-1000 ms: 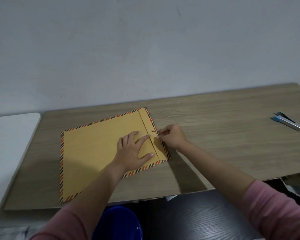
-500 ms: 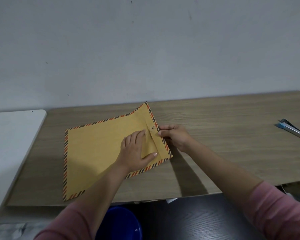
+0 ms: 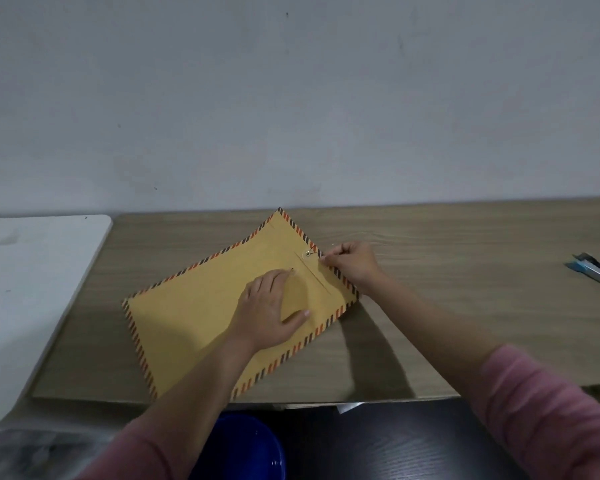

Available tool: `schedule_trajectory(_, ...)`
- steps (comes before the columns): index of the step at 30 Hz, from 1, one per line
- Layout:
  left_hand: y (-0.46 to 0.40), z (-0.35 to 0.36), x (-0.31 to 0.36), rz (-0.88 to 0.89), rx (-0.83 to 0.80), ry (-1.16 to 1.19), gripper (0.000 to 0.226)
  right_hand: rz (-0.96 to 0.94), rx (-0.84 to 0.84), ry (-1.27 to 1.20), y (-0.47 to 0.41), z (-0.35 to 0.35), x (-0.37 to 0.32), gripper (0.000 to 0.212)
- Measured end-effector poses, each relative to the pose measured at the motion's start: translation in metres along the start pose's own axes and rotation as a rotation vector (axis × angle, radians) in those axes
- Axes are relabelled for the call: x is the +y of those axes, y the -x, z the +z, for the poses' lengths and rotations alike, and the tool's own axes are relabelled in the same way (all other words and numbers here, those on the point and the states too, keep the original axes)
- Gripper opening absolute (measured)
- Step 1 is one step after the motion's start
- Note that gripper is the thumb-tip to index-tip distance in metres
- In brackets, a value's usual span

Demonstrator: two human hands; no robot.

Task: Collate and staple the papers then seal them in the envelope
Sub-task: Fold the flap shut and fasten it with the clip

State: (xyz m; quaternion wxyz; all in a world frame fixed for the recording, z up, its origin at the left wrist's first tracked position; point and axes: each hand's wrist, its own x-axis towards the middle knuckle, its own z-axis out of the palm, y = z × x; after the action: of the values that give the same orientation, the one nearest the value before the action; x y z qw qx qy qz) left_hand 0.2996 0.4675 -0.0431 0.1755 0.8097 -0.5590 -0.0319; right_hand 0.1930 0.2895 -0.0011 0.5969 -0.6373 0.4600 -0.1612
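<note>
The striped-edge manila envelope (image 3: pixel 201 317) lies flat on the wooden table (image 3: pixel 447 271), flap folded down. The left hand (image 3: pixel 269 311) presses it with straight fingers; the right hand (image 3: pixel 350 263) pinches the closure string beside the flap's button (image 3: pixel 307 253). Winding should stay taut, with the envelope pinned.

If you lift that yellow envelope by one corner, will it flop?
Probably a little: the envelope looks thin and flat, so it should bend. It likely feels light. On the smooth table it may slide; the left hand presses it down.
</note>
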Motion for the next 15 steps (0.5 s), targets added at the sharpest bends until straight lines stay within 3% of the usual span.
schedule_trajectory(5,0.019,-0.014,-0.03,-0.008,-0.034,-0.081,0.076,0.01,-0.186,0.03,-0.03,0.026,-0.015,0.022)
schedule_trajectory(10,0.036,-0.019,-0.049,-0.041,-0.042,-0.107,0.077,-0.091,-0.363,0.243,-0.042,0.056,-0.033,0.026)
schedule_trajectory(15,0.046,-0.02,-0.054,-0.108,0.028,-0.102,0.074,-0.209,-0.426,0.348,-0.044,0.078,-0.05,0.013)
